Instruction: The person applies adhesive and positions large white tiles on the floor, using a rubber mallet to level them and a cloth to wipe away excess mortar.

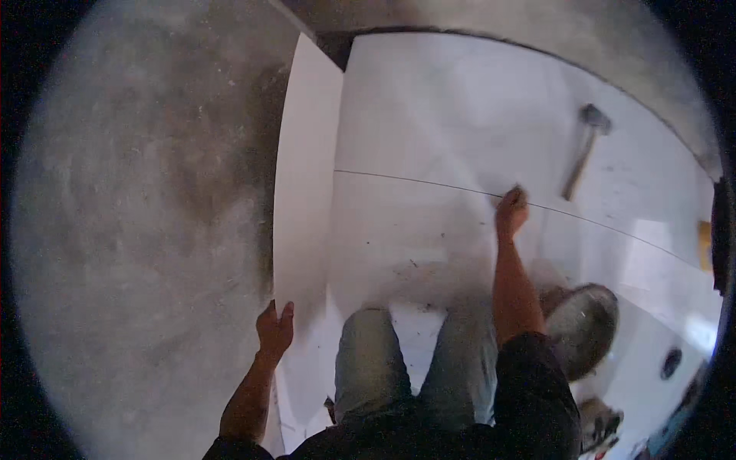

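On the left, a long, narrow white tile (307, 184) runs along the edge of the white tiled surface (429, 100). My left hand (274, 331) is at its near left edge, thumb over the face and fingers at the outer side, gripping the edge. My right hand (512, 211) is closed at the thin dark seam (414, 181) between the large white tiles. Whatever its fingers may hold is too small to make out. To the right of that hand lies a hammer (584, 157) with a dark head and pale handle.
A round bowl-like container (583, 330) stands beside my right forearm. Farther right are a small dark oval object (671, 363) and a yellow item (704, 244). Rough grey concrete (153, 192) stretches along the left. Dark crumbs (414, 264) are scattered before my knees.
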Available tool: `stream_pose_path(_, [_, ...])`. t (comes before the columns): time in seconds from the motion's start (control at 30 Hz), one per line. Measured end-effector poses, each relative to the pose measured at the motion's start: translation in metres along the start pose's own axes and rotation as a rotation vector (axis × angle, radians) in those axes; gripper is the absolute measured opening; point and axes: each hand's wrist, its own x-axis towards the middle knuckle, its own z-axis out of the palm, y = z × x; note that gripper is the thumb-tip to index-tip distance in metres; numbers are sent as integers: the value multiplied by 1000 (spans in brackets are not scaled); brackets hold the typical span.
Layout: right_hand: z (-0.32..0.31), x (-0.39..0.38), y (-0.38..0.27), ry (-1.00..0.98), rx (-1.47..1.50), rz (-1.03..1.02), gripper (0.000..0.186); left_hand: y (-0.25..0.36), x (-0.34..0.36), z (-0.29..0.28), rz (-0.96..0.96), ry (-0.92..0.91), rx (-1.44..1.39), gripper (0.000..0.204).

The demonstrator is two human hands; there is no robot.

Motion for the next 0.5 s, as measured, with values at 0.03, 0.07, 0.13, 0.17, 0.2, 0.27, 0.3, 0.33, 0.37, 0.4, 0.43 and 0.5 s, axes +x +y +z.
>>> stream_pose_path(0.03, [15, 17, -4, 148, 16, -83, 17, 5, 1, -2, -47, 0, 18, 36])
stream_pose_path(0.07, [24, 27, -10, 222, 131, -107, 19, 9, 0, -1, -85, 13, 98, 36])
stream_pose_path(0.13, [24, 57, -11, 361, 130, -175, 25, 6, 6, 12, -152, 16, 292, 37])
stream_pose_path(0.17, [23, 64, -9, 334, 202, -68, 25, 1, 12, 13, -155, 28, 341, 37])
stream_pose_path(0.2, [26, 70, -15, 448, 228, -210, 25, -4, 14, 15, -120, -52, 414, 38])
stream_pose_path(0.27, [38, 69, -7, 438, 203, -165, 23, 4, 21, 21, -115, -146, 510, 38])
stream_pose_path(0.3, [35, 73, -16, 452, 27, -328, 22, 24, 27, 25, -229, -113, 348, 38])
stream_pose_path(0.33, [42, 73, -3, 450, 254, -238, 22, 35, 29, 27, -340, -75, 183, 38])
stream_pose_path(0.37, [42, 74, -5, 456, 193, -217, 22, 28, 23, 29, -375, -59, 174, 37])
stream_pose_path(0.4, [39, 73, -9, 414, 160, -163, 23, 26, 25, 31, -381, -64, 203, 37])
stream_pose_path(0.43, [38, 75, -11, 427, 87, -247, 23, 23, 24, 34, -417, -42, 208, 36])
stream_pose_path(0.5, [41, 77, -9, 429, 19, -311, 23, 24, 32, 40, -456, -19, 236, 36])
